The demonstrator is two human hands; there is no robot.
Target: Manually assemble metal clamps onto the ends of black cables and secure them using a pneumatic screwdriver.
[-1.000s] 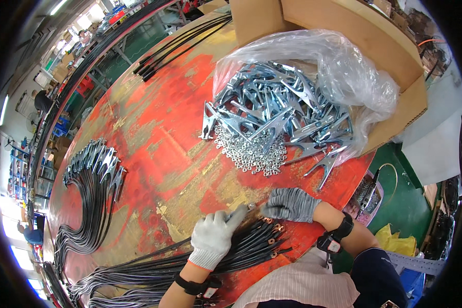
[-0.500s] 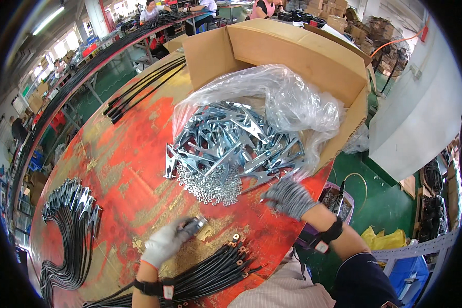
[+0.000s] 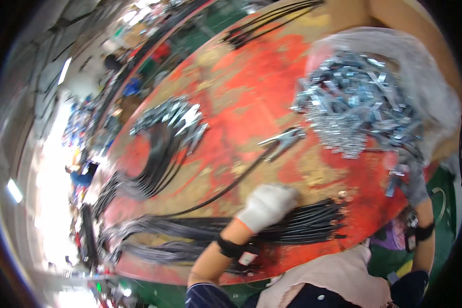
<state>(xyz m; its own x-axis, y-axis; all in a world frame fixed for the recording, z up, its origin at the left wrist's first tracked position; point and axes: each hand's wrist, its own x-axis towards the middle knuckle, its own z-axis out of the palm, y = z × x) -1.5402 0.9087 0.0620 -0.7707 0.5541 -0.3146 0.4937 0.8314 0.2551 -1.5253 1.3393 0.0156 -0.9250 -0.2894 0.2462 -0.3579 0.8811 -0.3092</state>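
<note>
My left hand [image 3: 271, 206], in a white glove, is closed over a bundle of black cables [image 3: 308, 226] near the table's front edge. Its fingers are blurred, and whatever they hold is hidden. Beyond it lies a silver spring clamp [image 3: 285, 141] joined to a single black cable. On the right, my right hand [image 3: 415, 177], in a grey striped glove, is closed on a blurred metal clamp [image 3: 393, 180]. Just past this hand are a heap of loose metal clamps [image 3: 359, 92] and a pile of small nuts [image 3: 339, 131].
Clear plastic [image 3: 436, 92] and a cardboard box [image 3: 408, 18] surround the clamp heap. Clamped cables [image 3: 161, 149] curve along the left of the red, worn table [image 3: 256, 87]. More black cables [image 3: 267, 20] lie at the far edge. A purple container [image 3: 392, 233] stands below on the right.
The view has swung left and blurred. My left hand has moved onto the cable bundle. A clamp with a cable now lies on the table, and a metal clamp shows at my right hand.
</note>
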